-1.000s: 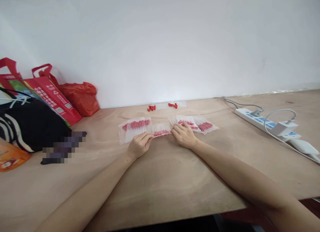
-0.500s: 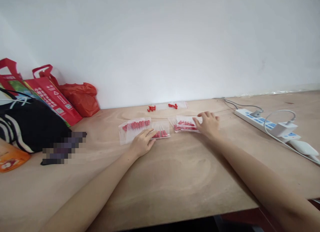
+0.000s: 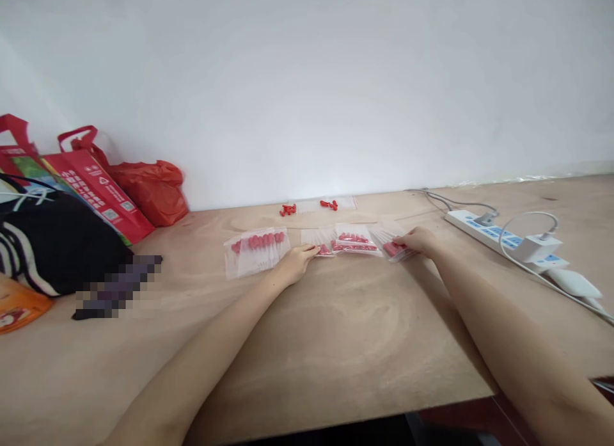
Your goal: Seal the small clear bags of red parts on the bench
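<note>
Several clear bags of red pieces in a row on the wooden table (image 3: 336, 343): left hand (image 3: 297, 262), fingers loosely curled, touching the small bag (image 3: 320, 244) just right of the large bag (image 3: 254, 251); right hand (image 3: 421, 240) pinching the far-right bag (image 3: 392, 247); middle bag (image 3: 355, 240) between them

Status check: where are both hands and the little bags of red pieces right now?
Left hand resting on small bag, grip unclear. Right hand pinching far-right bag. Filled bags rowed on table. Nothing in the way.
</note>
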`<action>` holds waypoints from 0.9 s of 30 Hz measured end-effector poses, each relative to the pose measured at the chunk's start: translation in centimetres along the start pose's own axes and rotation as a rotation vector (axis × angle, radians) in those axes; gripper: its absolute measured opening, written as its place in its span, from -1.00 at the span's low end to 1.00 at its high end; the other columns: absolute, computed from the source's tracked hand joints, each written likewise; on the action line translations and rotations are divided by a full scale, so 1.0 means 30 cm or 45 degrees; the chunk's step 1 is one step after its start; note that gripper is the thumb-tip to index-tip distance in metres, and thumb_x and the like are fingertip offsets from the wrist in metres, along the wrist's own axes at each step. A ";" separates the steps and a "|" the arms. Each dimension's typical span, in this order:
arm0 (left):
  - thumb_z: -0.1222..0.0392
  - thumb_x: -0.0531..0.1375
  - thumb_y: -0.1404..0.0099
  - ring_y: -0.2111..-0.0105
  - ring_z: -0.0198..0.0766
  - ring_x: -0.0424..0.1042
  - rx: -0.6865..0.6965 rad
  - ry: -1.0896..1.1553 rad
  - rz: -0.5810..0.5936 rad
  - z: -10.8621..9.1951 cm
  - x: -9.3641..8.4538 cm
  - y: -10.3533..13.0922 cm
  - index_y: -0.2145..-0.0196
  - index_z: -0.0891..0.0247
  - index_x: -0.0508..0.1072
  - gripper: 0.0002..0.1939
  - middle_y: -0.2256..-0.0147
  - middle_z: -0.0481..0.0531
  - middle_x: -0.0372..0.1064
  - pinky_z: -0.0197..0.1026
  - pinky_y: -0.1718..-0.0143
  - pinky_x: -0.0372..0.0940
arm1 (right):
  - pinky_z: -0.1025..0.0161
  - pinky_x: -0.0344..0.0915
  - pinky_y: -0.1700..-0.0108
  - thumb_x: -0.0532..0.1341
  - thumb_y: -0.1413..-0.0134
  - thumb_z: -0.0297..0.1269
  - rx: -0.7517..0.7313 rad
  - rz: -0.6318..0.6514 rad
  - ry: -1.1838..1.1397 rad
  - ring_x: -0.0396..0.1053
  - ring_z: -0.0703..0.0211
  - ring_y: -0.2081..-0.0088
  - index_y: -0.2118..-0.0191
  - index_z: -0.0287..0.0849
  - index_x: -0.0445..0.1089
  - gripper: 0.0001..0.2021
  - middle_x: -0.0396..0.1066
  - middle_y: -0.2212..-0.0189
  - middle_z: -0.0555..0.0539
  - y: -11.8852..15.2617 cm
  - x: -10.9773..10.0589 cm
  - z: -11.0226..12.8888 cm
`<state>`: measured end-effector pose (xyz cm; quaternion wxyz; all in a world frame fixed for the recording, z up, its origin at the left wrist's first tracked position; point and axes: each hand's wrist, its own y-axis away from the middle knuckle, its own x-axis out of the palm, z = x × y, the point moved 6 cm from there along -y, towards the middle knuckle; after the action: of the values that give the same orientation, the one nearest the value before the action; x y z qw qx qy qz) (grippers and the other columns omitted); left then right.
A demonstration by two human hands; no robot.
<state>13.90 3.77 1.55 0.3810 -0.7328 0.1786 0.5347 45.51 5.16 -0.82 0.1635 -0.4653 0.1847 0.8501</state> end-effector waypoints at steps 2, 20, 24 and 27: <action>0.27 -0.13 -0.26 0.10 -0.26 0.27 0.036 0.035 -0.021 -0.010 0.008 -0.018 0.11 0.24 0.31 -0.67 0.10 0.08 0.28 -0.20 0.09 0.20 | 0.32 0.17 0.60 0.19 0.25 -0.09 0.031 -0.122 -0.175 0.31 0.18 0.57 0.62 -0.22 0.29 -0.73 0.31 0.66 -0.09 -0.013 -0.023 -0.034; 0.13 0.17 0.00 0.07 -0.03 0.19 -0.363 0.144 -0.473 -0.034 0.010 -0.047 -0.01 0.38 0.02 -0.35 0.09 0.27 0.15 0.03 0.06 0.17 | 0.31 0.32 0.44 0.19 0.24 -0.13 -0.498 0.146 -1.452 0.31 0.29 0.50 0.44 -0.17 0.20 -0.75 0.31 0.55 0.06 0.247 0.158 0.315; 0.22 0.13 -0.05 0.03 -0.11 0.15 -0.191 0.035 -0.392 -0.003 -0.078 0.081 -0.01 0.33 0.08 -0.45 0.05 0.20 0.13 -0.03 0.01 0.14 | 0.27 0.34 0.40 0.21 0.23 -0.25 -0.357 0.496 -1.570 0.30 0.29 0.47 0.53 -0.17 0.16 -0.82 0.28 0.55 0.05 0.329 0.318 0.402; 0.26 0.06 -0.13 0.11 -0.22 0.25 -0.015 0.007 -0.313 -0.007 -0.096 0.122 0.11 0.27 0.26 -0.67 0.12 0.12 0.23 -0.12 0.07 0.22 | 0.24 0.36 0.33 0.20 0.19 -0.26 -0.347 0.675 -1.583 0.32 0.26 0.38 0.48 -0.19 0.18 -0.83 0.29 0.43 -0.03 0.366 0.377 0.454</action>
<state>10.53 0.83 2.88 0.4389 -0.7529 0.0854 0.4830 24.82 3.05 -1.88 -0.0345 0.1534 0.0557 0.9860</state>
